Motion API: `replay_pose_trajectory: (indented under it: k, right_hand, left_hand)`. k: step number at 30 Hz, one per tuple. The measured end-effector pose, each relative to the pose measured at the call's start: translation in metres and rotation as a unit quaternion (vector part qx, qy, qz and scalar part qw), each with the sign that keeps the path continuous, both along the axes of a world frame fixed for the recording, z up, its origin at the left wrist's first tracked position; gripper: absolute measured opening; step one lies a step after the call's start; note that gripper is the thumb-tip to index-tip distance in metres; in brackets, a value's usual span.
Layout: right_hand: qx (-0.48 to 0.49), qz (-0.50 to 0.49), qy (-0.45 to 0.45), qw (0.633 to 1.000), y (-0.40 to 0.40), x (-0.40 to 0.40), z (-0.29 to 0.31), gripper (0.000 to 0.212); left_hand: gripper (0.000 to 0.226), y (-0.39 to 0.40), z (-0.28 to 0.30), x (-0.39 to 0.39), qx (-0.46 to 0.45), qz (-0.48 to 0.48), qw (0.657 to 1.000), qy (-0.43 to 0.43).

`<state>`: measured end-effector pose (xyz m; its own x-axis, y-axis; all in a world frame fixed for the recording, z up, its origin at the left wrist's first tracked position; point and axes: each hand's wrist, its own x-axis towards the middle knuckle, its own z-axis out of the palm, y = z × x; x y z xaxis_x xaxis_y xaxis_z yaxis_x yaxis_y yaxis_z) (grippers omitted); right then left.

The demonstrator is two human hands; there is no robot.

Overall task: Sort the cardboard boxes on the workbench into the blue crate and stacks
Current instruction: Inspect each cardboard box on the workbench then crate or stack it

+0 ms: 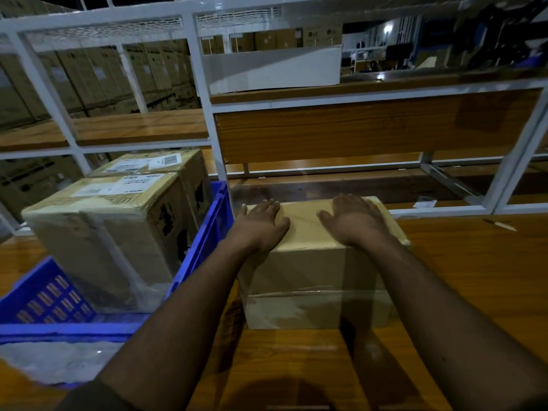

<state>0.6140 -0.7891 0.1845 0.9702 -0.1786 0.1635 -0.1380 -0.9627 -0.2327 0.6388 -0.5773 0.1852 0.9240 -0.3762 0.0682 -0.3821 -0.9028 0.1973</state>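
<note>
Hands lay flat, fingers straight, on the box (314,262) at frame centre: left hand (261,222), right hand (354,219). Blue crate (204,232) sat just left, nearer the left hand.

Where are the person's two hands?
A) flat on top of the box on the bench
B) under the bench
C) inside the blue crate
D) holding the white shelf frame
A: the left hand and right hand lie open on top of the cardboard box standing on the workbench.
</note>
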Motion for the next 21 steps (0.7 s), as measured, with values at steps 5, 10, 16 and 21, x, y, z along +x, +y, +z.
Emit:
replay_pose_trajectory:
  k: [5, 10, 16, 21]
  right_hand:
    - [0.003, 0.005, -0.023, 1.000, -0.006, 0.002, 0.001, 0.061]
    - [-0.024, -0.083, -0.049, 0.995, -0.007, -0.009, -0.005, 0.066]
    - [-0.024, -0.063, -0.089, 0.994, -0.015, -0.019, -0.001, 0.055]
    - [0.062, -0.130, -0.206, 0.968, -0.014, -0.038, -0.008, 0.039]
  left_hand:
    - [0.064, -0.001, 0.000, 0.002, -0.027, 0.013, 1.000, -0.005]
    - [0.050, 0.000, -0.006, -0.007, -0.121, 0.098, 0.982, -0.111]
    - [0.046, 0.002, -0.003, -0.016, -0.147, 0.104, 0.977, -0.117]
    - [0.055, 0.003, 0.000, -0.024, -0.145, 0.016, 0.981, -0.125]
